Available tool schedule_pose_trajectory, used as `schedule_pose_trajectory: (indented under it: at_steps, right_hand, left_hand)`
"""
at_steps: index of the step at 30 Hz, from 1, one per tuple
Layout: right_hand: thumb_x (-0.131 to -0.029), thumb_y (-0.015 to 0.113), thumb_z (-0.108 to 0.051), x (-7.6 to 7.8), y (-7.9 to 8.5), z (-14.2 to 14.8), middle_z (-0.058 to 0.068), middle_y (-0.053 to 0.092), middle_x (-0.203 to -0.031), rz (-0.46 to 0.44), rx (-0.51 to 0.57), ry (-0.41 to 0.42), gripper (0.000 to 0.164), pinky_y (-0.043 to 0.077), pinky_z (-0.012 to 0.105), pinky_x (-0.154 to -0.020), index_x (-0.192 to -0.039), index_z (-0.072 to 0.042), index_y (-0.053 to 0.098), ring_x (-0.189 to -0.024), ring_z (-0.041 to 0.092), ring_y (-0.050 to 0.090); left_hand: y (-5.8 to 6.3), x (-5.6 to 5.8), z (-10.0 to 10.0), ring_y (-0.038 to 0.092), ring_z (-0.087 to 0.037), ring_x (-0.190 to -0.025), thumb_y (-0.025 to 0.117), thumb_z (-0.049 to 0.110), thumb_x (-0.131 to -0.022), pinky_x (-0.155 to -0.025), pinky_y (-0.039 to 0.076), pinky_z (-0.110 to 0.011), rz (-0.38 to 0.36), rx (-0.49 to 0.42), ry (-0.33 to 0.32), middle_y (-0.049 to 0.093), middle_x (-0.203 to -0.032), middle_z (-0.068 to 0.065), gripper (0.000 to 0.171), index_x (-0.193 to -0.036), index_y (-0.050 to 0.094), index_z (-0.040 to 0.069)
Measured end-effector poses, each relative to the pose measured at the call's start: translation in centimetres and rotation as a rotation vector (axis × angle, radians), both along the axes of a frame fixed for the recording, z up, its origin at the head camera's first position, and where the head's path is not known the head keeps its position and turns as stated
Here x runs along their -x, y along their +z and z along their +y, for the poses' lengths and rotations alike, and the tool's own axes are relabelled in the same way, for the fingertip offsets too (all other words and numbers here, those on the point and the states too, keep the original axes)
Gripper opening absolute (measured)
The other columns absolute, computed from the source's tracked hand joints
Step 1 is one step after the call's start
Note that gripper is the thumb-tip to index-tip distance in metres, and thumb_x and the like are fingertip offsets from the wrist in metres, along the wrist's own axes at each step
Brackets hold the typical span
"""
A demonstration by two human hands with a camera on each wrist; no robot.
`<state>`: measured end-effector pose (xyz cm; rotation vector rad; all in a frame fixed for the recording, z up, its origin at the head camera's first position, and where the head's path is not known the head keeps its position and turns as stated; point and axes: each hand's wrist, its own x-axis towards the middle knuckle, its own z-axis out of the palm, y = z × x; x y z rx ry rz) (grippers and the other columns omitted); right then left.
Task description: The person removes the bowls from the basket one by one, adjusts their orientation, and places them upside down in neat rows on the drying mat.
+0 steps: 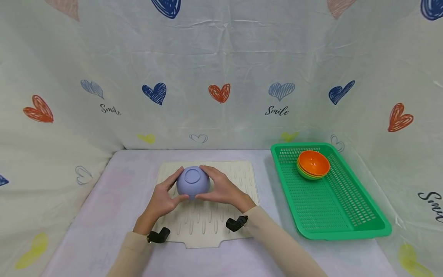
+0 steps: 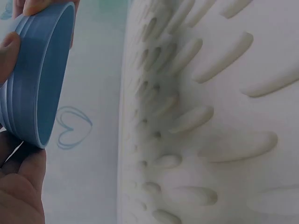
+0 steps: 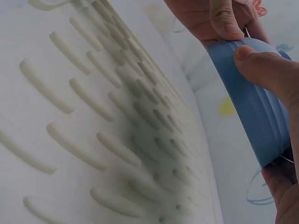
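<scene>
A periwinkle-blue bowl [image 1: 192, 186] is held upside down, its round foot facing up, over a cream board with raised ridges [image 1: 204, 223]. My left hand [image 1: 164, 196] grips it from the left and my right hand [image 1: 223, 188] from the right, thumbs on the near side and fingers farther round. In the left wrist view the rim of the bowl [image 2: 39, 79] faces the board, with a gap between them. The right wrist view shows the ribbed outer wall of the bowl [image 3: 254, 102] between both hands, and a shadow beneath on the ridges.
On the right stands a green plastic basket [image 1: 288, 204] with slotted walls. A nested stack of bowls sits upright in its far part, an orange bowl [image 1: 314, 163] on top and yellow and green rims below. A heart-printed sheet [image 1: 221, 123] hangs behind and beside the table.
</scene>
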<state>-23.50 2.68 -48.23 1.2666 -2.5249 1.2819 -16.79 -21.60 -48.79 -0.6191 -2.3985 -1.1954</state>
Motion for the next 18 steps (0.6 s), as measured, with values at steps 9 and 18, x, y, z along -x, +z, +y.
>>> schedule_pose_trajectory:
  at_steps: [9, 18]
  right_hand:
    - [-0.079, 0.091, -0.036, 1.4, -1.0, -3.1, 0.008, 0.05, -0.155, -0.018, -0.005, 0.011, 0.095, 0.05, 0.036, -0.112, -0.156, -0.009, 0.041, -0.141, 0.022, 0.051]
    - [-0.085, 0.086, -0.031, 2.1, -0.3, -6.4, 0.017, 0.034, -0.164, -0.062, -0.214, 0.052, 0.102, 0.046, 0.035, -0.116, -0.161, -0.002, 0.025, -0.147, 0.028, 0.043]
  left_hand:
    - [-1.2, 0.4, -2.0, 0.055, -0.042, -0.129, 0.09, -0.011, -0.065, -0.107, 0.042, -0.014, 0.065, -0.103, 0.068, 0.056, -0.144, -0.031, 0.086, -0.143, 0.054, -0.009]
    - [-2.0, 0.8, -4.8, 0.059, -0.05, -0.124, 0.087, -0.004, -0.075, -0.108, 0.04, -0.01, -0.064, -0.048, 0.169, 0.053, -0.149, -0.028, 0.081, -0.148, 0.052, -0.002]
